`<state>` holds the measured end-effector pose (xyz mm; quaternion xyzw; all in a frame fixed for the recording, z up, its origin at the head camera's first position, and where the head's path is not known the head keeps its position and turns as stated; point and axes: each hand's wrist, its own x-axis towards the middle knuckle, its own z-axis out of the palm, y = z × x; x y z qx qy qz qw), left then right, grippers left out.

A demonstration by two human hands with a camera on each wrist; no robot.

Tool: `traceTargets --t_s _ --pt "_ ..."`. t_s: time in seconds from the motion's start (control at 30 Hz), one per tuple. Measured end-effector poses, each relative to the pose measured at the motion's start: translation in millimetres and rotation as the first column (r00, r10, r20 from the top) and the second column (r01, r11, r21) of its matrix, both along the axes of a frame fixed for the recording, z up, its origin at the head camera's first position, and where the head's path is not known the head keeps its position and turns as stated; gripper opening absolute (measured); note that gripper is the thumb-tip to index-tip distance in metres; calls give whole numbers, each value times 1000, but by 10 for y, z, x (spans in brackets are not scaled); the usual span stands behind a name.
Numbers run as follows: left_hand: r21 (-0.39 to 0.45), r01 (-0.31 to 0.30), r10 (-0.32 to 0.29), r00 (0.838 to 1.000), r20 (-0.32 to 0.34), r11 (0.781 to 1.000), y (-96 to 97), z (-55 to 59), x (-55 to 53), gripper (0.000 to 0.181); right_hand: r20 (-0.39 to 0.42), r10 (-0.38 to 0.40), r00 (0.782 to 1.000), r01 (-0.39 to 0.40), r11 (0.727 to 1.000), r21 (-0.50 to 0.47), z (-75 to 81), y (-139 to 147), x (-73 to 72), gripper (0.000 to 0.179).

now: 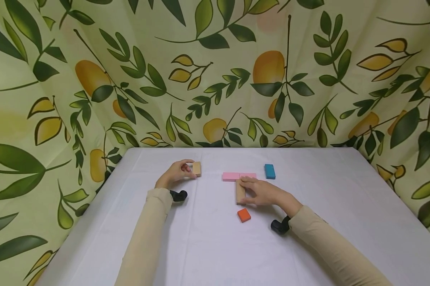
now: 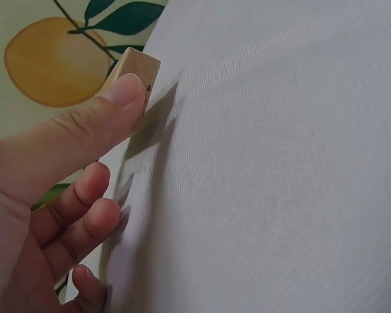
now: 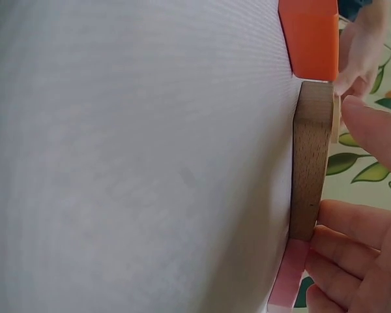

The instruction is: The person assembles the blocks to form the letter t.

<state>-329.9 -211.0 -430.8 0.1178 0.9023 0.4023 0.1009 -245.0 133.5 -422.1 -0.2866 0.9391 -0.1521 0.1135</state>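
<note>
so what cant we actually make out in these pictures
Left wrist view: part of the small wooden block, covered by the left hand's thumb; its dark mark is too small to identify.
Right wrist view: one end of the orange block, cut off by the top edge.
Head view: parts of the long wooden block and the right-hand pink block, hidden by the right hand.

The right hand point(image 3: 371, 244) touches a long, rectangular brown wooden block point(image 3: 309, 169). Near the block's thumb-side end lies a smooth orange slab point(image 3: 313, 42); a flat pink block point(image 3: 290, 274) meets its opposite end. White cloth point(image 3: 143, 156) lies beneath, the left hand point(image 3: 362, 59) beyond.
</note>
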Motion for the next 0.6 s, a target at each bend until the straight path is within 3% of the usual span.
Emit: traceTargets --t_s 0.6 --pt "24 -12 14 997 -70 1000 125 76 59 66 5 7 1000 -7 1000 2 10 2 2 78"
